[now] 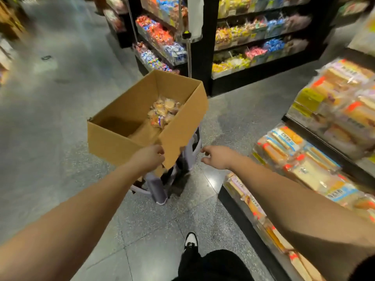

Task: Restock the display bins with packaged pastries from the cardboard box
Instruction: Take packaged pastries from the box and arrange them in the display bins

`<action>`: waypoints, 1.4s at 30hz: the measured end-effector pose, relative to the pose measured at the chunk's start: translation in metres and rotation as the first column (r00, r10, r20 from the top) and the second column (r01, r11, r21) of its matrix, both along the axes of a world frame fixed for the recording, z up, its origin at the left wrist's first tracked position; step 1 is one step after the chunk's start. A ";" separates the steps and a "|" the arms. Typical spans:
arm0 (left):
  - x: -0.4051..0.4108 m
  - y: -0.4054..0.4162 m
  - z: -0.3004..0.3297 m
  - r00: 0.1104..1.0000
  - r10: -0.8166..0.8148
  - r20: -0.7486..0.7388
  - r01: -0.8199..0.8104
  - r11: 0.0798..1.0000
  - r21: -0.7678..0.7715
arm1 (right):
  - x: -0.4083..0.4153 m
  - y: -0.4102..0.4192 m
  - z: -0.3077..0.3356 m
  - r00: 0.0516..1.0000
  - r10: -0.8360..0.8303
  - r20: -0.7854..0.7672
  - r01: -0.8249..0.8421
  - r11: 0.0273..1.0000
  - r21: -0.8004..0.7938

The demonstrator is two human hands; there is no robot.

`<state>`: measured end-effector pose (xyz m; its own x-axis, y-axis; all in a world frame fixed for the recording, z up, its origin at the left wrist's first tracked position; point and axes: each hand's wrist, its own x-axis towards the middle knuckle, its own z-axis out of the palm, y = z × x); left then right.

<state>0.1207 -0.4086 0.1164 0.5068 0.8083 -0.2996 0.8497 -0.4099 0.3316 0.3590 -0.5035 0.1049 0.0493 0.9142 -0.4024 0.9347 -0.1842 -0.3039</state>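
An open cardboard box (113, 136) sits on a grey stool in the aisle ahead of me. A small heap of packaged pastries (163, 113) lies in its far right corner; the rest of its bottom is bare. My left hand (149, 158) grips the box's near torn corner. My right hand (216, 158) hovers just right of the box with fingers loosely curled, holding nothing. Display bins (304, 165) of wrapped pastries run along my right.
The grey stool (160, 185) under the box stands on the tiled floor. A black shelf unit (261, 43) full of wrapped sweets rises behind the box, with a metal pole beside it. Open floor (50, 102) spreads to the left. My shoe (190, 240) shows below.
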 end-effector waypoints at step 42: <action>-0.006 0.545 -0.187 0.977 0.205 -0.065 -0.208 0.822 -0.531 | -0.050 0.497 -0.174 0.904 -0.407 0.130 0.422 0.805 -0.416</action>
